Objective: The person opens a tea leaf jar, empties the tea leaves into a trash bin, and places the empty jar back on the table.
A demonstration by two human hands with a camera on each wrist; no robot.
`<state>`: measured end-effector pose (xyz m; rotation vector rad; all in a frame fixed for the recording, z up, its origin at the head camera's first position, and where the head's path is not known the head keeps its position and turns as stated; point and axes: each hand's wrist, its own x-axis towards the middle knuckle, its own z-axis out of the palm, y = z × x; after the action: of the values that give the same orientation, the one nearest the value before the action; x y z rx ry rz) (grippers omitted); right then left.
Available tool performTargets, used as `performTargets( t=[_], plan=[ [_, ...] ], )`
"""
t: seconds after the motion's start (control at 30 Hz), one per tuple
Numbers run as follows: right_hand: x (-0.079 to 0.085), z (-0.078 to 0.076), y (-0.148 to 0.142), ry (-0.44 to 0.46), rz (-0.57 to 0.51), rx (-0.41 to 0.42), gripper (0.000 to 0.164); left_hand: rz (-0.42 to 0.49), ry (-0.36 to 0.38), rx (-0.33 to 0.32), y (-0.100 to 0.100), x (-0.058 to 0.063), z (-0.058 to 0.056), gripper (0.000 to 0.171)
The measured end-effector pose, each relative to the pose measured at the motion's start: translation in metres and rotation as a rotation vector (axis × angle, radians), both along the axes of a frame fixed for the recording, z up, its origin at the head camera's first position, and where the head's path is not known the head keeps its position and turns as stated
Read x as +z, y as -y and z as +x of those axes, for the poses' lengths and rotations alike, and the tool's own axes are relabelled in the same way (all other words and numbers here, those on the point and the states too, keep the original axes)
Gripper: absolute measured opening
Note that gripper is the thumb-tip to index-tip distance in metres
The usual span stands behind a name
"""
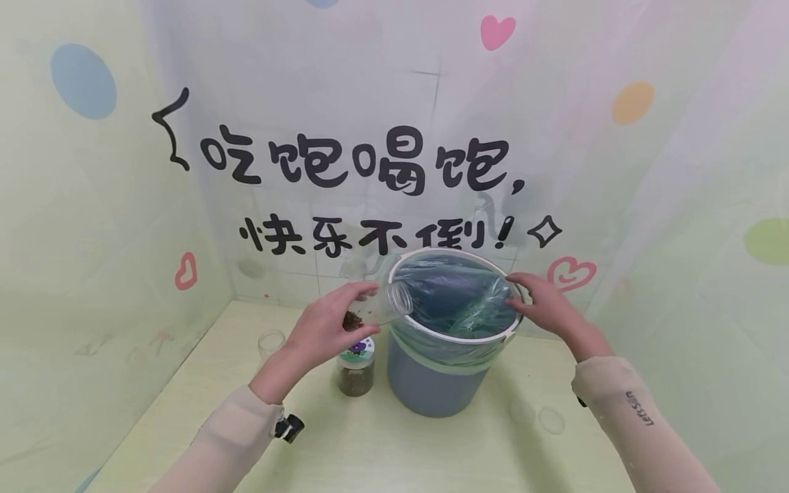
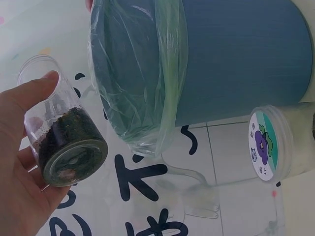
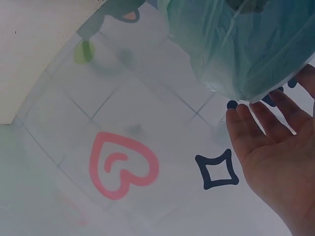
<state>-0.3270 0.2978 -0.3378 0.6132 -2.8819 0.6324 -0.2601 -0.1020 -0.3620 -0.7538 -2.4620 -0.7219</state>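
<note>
My left hand point(image 1: 329, 325) grips a clear jar point(image 1: 383, 308) lying tilted on its side, its mouth over the near-left rim of a blue-grey trash bin point(image 1: 431, 383). Dark brown, crumbly bits point(image 2: 69, 135) lie heaped toward the jar's base in the left wrist view. A thin green plastic bag point(image 1: 487, 308) lines the bin and folds down over its white rim. On the far side, my right hand point(image 1: 545, 305) touches the bin's right rim; its fingers look mostly straight and spread, tips at the bag's edge in the right wrist view.
A lidded jar point(image 1: 355, 373) with a purple cartoon label and dark contents stands left of the bin. Behind my left wrist is a clear glass container point(image 1: 271, 340). A transparent round lid point(image 1: 551, 420) lies to the right. Printed sheeting point(image 1: 370, 82) encloses the pale table point(image 1: 345, 459).
</note>
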Motion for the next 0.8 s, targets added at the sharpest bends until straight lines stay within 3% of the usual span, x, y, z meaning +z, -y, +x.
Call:
performTargets(
  t=[0.17, 0.43, 0.8],
  plan=[
    [-0.003, 0.001, 0.000, -0.042, 0.038, -0.008, 0.049, -0.004, -0.006, 0.001, 0.000, 0.001, 0.000, 0.070],
    [-0.005, 0.000, -0.001, -0.037, 0.047, -0.045, 0.048, -0.010, -0.018, -0.003, -0.002, 0.004, -0.004, 0.071],
    [-0.005, -0.003, 0.000, -0.073, 0.075, -0.038, 0.045, -0.055, -0.063, -0.022, -0.004, 0.023, -0.018, 0.069]
  ],
)
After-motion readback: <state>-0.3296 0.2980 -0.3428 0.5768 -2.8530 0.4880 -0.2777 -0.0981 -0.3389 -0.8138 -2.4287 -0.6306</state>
